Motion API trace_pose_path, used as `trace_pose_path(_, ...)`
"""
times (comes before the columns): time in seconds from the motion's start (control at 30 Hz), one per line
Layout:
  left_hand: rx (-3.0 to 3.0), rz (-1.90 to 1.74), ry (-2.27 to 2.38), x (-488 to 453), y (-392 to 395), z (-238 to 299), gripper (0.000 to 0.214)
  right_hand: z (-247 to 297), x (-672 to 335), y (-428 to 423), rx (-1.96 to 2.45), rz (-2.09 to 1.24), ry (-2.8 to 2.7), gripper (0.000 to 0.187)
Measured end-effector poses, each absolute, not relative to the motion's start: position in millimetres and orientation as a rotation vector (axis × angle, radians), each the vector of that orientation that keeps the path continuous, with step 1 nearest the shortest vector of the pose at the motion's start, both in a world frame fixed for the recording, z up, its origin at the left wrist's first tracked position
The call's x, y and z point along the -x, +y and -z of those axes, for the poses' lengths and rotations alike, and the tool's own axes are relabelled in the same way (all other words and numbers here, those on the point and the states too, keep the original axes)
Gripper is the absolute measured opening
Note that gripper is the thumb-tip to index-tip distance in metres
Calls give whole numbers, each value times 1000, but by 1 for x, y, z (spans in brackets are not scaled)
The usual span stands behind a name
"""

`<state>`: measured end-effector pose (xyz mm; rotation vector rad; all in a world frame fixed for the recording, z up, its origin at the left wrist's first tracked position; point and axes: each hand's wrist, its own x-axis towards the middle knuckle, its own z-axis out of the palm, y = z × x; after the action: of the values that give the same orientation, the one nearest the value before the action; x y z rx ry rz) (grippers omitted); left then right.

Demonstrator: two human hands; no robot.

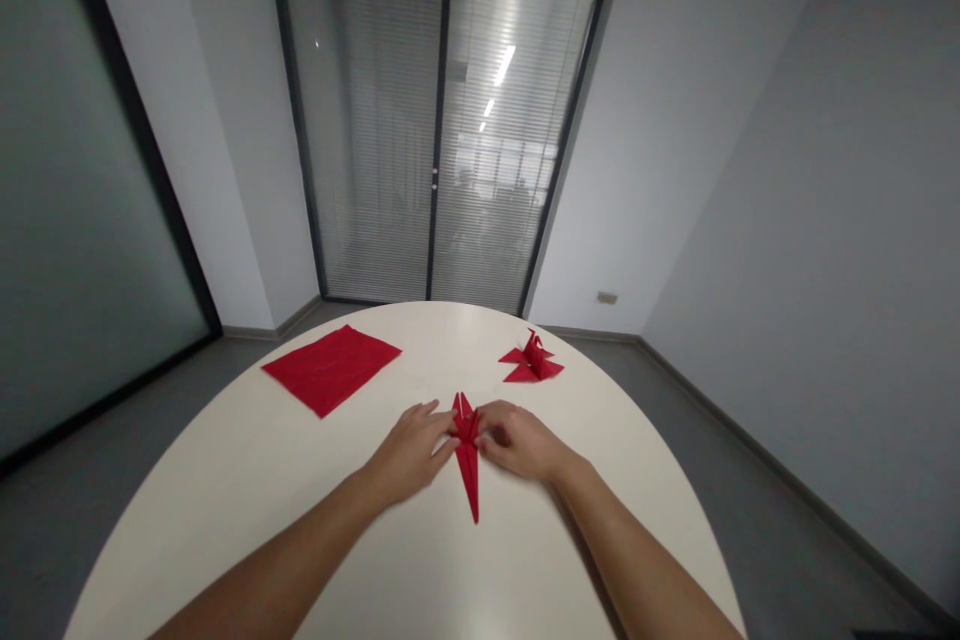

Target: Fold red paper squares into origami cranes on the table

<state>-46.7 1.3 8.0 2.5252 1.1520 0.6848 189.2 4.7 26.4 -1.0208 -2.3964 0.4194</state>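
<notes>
A partly folded red origami paper (pixel 467 468) lies on the white round table, its long narrow point toward me and two split tips facing away. My left hand (pixel 414 450) rests at its left side, with fingertips touching the edge near the middle and thumb apart from the index finger. From the right, my right hand (pixel 521 440) pinches the paper's right edge between thumb and index finger. The fingertips of both hands partly cover the middle folds.
On the white table (pixel 375 560), a flat red paper sheet (pixel 332 370) lies at the far left. Folded red origami cranes (pixel 533 361) sit at the far right, close together. Beyond the table's rounded far edge stand glass doors with blinds (pixel 375 140).
</notes>
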Motion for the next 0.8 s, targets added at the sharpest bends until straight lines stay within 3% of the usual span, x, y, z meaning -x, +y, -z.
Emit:
trace_pose_path(0.53, -2436, -783, 1353, 33, 3, -3, 10, -13, -183, 13, 1112, -439, -2298, 9)
trace_pose_path(0.8, -2484, -784, 1370, 30, 1, -10, 10, -9, -183, 15, 1068, -390, -2247, 21)
